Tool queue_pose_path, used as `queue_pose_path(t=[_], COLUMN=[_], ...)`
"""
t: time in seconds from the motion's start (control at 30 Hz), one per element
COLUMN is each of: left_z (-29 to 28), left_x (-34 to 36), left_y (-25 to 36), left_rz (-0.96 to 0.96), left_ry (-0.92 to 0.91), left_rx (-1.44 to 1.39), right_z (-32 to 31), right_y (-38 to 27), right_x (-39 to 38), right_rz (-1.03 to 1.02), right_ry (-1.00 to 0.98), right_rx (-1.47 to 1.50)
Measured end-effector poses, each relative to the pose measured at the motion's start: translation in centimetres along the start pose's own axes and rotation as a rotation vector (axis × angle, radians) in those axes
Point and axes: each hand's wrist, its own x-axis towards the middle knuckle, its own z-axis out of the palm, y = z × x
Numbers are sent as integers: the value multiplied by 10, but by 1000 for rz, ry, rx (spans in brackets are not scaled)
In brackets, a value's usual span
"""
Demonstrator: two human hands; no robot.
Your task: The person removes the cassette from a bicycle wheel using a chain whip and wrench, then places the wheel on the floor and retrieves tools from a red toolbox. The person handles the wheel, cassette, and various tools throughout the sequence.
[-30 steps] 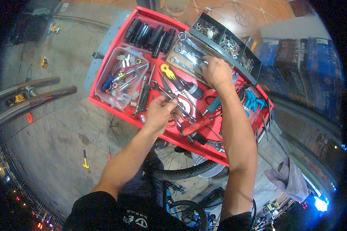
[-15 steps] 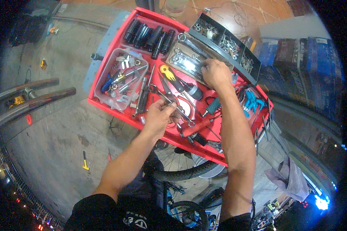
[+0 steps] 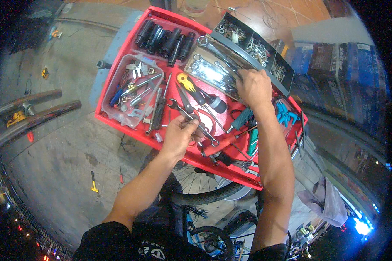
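A combination wrench [image 3: 188,115] slants across my left hand [image 3: 180,135], pinched between thumb and fingers above the near side of the red tray [image 3: 130,128]. Its ring end points near right, its open end far left. My right hand [image 3: 255,88] is bent over the right end of a cardboard box [image 3: 188,68] of wrenches, fingers curled in. What those fingertips grip, if anything, is hidden. One long wrench [image 3: 217,53] lies along the box's far side, leading towards them. Between the hands lie yellow-and-black-handled snips [image 3: 190,87] and a black-capped tool [image 3: 217,103].
Black sockets [image 3: 166,41] fill a compartment at the far left. A clear plastic bin [image 3: 135,114] holds small tools. Beyond the box stands a dark divided case [image 3: 287,85] of hardware. Blue-handled keys [image 3: 285,114] lie at right. A bicycle wheel [image 3: 204,198] is below the tray.
My right hand has shifted right along the wrench box, its fingers closed at the right end. My left hand keeps its wrench. The tray sits slightly further left in view.
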Motion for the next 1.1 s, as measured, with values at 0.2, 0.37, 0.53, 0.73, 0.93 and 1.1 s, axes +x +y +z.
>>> queue_pose_path(t=[0.2, 0.37, 0.53, 0.73, 0.93, 1.1], left_z=[2, 3, 4, 0, 1, -1], left_x=[1, 3, 3, 4, 4, 5], left_y=[-5, -4, -5, -9, -10, -11], left_rz=[41, 34, 7, 18, 22, 24], left_ry=[23, 39, 76, 62, 66, 56], left_rx=[8, 15, 35, 52, 33, 27], right_z=[2, 5, 15, 14, 5, -4], right_y=[-6, -12, -7, -9, -6, -8], right_x=[-2, 3, 9, 7, 6, 7], right_rz=[-28, -88, -17, -23, -99, -34], right_ry=[66, 30, 32, 98, -66, -233], right_rx=[-36, 34, -19, 55, 74, 0])
